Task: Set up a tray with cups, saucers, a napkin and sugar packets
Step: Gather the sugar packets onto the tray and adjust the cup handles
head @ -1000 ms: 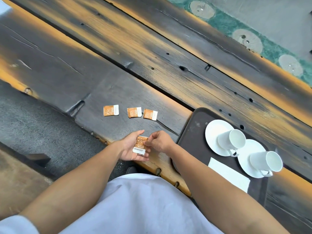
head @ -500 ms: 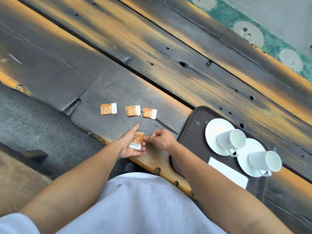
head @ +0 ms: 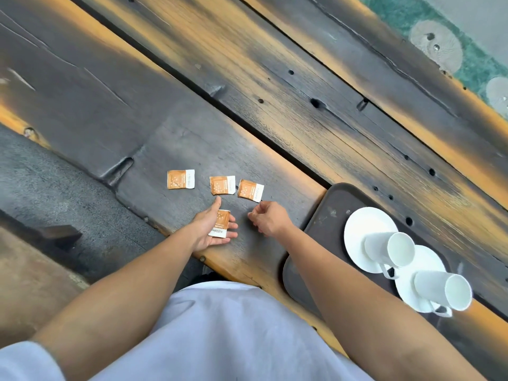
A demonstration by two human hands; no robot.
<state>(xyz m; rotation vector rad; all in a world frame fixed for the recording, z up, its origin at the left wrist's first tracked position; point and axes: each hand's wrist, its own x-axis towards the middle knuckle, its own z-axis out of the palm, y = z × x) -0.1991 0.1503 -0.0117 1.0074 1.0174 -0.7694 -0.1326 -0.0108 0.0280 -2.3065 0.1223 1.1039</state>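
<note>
Three orange-and-white sugar packets lie in a row on the dark wooden table: a left packet [head: 181,179], a middle packet [head: 222,184] and a right packet [head: 250,190]. My left hand [head: 210,229] lies palm up and cradles a fourth sugar packet [head: 220,223]. My right hand [head: 268,218] hovers just below the right packet with its fingers curled and nothing in them. A dark tray [head: 327,215] at the right carries two white saucers [head: 360,232], each with a white cup, the nearer cup [head: 442,290] and the farther cup [head: 391,247]. My right forearm hides the napkin.
The table's near edge [head: 233,266] runs diagonally in front of my body. Beyond it at the left is grey floor [head: 41,182] with a dark wooden piece [head: 59,237]. A green patterned strip [head: 453,42] lies past the table's far edge.
My right hand has let go of the held packet and moved up and right toward the row. The left hand keeps the packet and has opened flatter.
</note>
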